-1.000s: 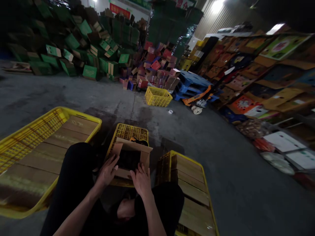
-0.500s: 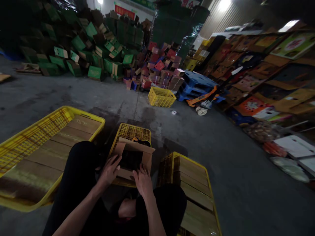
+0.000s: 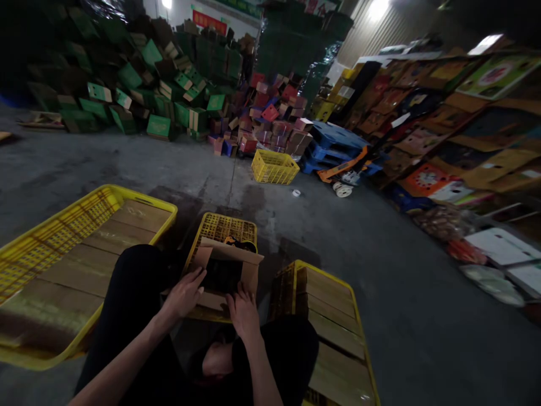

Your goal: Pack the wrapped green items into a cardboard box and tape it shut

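A small brown cardboard box (image 3: 249, 270) with open flaps rests on a yellow plastic crate (image 3: 222, 226) between my knees. My left hand (image 3: 185, 293) lies on the box's near left flap, fingers spread over the edge. My right hand (image 3: 243, 311) presses on the near flap at the box's front, fingers bent against the cardboard. The inside of the box is dark and I cannot tell what it holds. A dark object (image 3: 239, 243) sits on the crate just behind the box.
A large yellow crate (image 3: 51, 237) of flat cardboard sheets stands at my left, another crate (image 3: 333, 316) at my right. Across the concrete floor lie a heap of green boxes (image 3: 127, 96), red and purple boxes (image 3: 270, 118), a yellow basket (image 3: 274, 166), blue pallets (image 3: 333, 141) and flattened cartons (image 3: 456, 113).
My hands stay on the box flaps with only slight finger shifts. The view has swung a little to the side and back.
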Available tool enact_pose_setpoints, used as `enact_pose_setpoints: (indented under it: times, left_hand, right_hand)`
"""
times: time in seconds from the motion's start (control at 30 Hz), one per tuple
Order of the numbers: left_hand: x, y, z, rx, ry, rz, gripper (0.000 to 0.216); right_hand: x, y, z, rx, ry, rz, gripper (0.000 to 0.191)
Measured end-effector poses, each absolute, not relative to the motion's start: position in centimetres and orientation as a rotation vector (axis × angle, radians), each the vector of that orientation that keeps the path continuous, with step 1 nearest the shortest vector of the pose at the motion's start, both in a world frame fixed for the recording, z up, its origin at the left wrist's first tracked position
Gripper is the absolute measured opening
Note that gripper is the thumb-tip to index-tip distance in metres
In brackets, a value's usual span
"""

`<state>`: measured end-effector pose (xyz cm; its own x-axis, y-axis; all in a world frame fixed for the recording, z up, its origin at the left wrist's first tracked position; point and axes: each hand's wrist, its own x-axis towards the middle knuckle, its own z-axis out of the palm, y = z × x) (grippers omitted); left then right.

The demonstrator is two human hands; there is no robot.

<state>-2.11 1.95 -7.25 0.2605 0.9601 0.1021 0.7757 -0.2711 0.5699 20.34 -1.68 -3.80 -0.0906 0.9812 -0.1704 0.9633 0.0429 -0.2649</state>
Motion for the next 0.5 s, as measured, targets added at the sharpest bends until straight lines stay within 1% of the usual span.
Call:
enact_pose_setpoints:
  times: [0.1,0.17,0.37,0.5]
  left_hand:
    - [-2.3,2.6,-6.2,2.183,1.553,0.458,0.052]
    - [-2.4,3.2,-5.8,2.227,1.515,0.448,0.05]
    - [-2.8,4.7,-5.9,2.328,1.346,0.73,0.026]
    - [-3.1,4.9,-6.6,2.255,1.343,0.811,0.025]
  right_hand:
    - [20.3,-1.8,-3.9,-2.073,-2.221,0.48,0.051]
    - [20.3,-1.8,-3.8,-2.074,-2.216,0.483,0.05]
    - [20.2,-1.9,-3.4,-2.072,-2.206,0.471,0.047]
    - [20.1,-2.1,-3.8,-2.073,-2.153,0.42,0.045]
